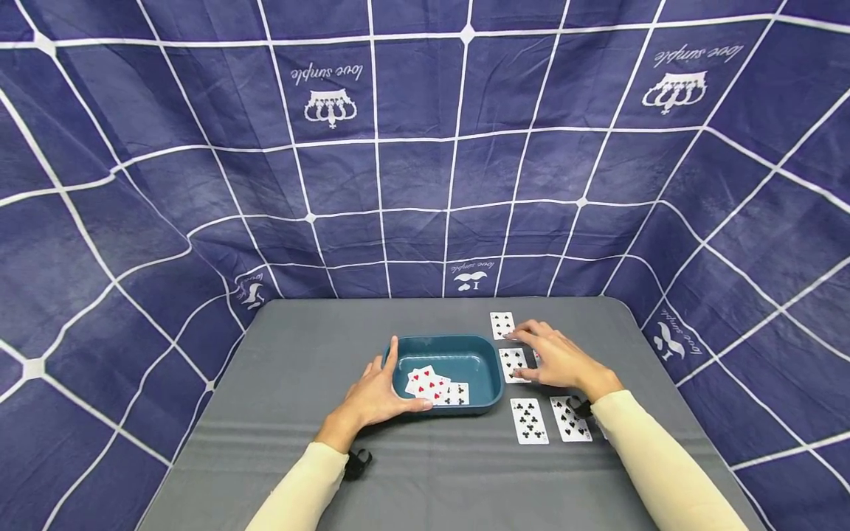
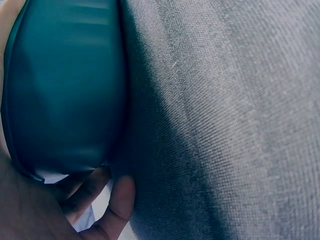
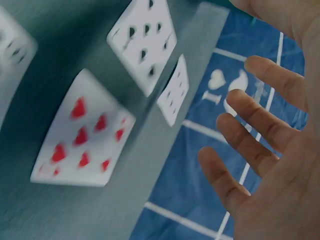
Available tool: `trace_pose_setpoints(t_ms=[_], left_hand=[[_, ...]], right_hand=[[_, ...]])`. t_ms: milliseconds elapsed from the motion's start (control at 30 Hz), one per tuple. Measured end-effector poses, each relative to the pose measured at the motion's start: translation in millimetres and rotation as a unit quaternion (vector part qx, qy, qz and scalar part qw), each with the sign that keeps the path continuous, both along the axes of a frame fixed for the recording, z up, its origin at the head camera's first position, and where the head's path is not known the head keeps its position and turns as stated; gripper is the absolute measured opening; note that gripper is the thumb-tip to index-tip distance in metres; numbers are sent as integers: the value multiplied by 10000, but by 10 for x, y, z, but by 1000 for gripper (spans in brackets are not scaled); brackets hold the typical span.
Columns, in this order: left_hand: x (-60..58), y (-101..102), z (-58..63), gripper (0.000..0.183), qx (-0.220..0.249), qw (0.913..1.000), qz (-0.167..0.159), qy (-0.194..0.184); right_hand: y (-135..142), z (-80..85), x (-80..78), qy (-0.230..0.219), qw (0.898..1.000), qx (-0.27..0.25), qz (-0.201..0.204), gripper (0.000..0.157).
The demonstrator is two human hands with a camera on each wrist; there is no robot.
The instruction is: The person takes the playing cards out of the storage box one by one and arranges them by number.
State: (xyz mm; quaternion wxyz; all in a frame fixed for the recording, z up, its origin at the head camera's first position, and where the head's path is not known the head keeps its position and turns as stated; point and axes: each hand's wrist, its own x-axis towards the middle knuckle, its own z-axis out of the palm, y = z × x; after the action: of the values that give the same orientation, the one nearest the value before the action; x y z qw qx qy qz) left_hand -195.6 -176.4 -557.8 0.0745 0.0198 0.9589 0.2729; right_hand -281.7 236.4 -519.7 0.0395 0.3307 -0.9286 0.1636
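Note:
My left hand [image 1: 372, 394] grips the left end of a blue-green tray [image 1: 458, 361], thumb along the near rim. In the left wrist view its fingers curl against the tray's outer wall [image 2: 70, 90]. Overlapping heart playing cards [image 1: 425, 385] and a club card [image 1: 457, 394] lie inside. My right hand [image 1: 561, 358] hovers right of the tray with fingers spread, holding nothing. Near its fingertips are a far black-suit card [image 1: 502, 323] and a spade card [image 1: 511, 363]. Below the palm a seven of hearts [image 3: 82, 130] shows in the right wrist view; the hand mostly hides it from the head camera.
Nearer me on the right lie a club card [image 1: 529, 421] and a black-suit card [image 1: 569, 422], with the edge of another card by the right sleeve [image 1: 664, 461]. A grey cloth [image 1: 299, 354] covers the table. Blue grid-patterned curtains [image 1: 425, 169] enclose the back and sides.

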Motion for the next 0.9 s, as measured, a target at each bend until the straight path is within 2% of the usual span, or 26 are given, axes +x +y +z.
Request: trace_pose_setpoints(t_ms=[333,667,900], left_hand=[[-22,11,-15,163,-32,10000,-20,15],[-16,-15,-19,164,-79,10000,1,54],[-6,4,-4,162,-25,10000,-34,-14]], right_hand=[[-361,143,19,217,9966,228,762,69],[-723,350,28,141,9907,524,1247,60],[-1102,356,26,-25,9813,851,1726,69]])
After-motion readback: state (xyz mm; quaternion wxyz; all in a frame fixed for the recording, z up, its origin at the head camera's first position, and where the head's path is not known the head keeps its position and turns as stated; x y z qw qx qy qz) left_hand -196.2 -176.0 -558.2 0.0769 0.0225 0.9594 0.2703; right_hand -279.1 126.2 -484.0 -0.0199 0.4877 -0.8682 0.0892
